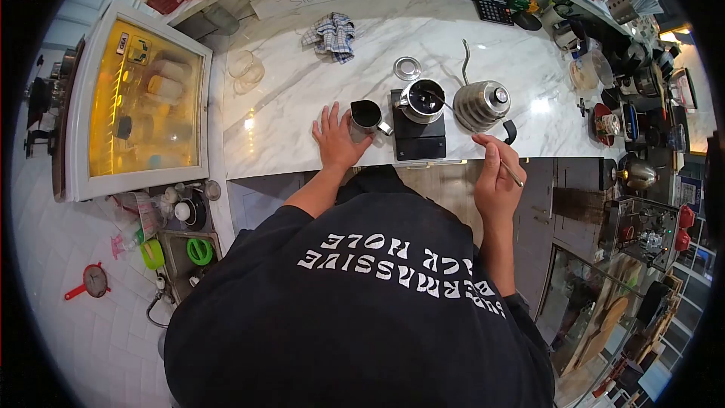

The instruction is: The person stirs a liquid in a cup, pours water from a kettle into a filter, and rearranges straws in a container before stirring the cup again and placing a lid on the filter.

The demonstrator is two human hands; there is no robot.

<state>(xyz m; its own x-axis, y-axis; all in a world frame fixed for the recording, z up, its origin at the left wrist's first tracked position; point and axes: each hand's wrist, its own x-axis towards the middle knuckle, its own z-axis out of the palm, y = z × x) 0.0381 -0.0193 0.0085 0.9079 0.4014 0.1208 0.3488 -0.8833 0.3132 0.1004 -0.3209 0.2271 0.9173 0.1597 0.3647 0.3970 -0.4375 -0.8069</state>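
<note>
My left hand (338, 140) lies on the marble counter with its fingers spread, the thumb right beside a small metal pitcher (367, 112) with a dark inside. In my right hand (498, 170) is a long thin-handled spoon (517, 177), gripped by its handle. The spoon slants left into a metal cup (414, 115) holding dark contents. That cup stands on a black scale (420, 148). Just right of it sits a steel gooseneck kettle (482, 106), its black handle close to my right hand. A round lid (407, 68) lies behind the cup.
A checked cloth (332, 35) and a clear glass (245, 68) are farther back on the counter (287, 87). A calculator (495, 9) is at the back right. On the left stands a yellow-lit glass-door cabinet (143, 106), with a sink (177, 245) below it.
</note>
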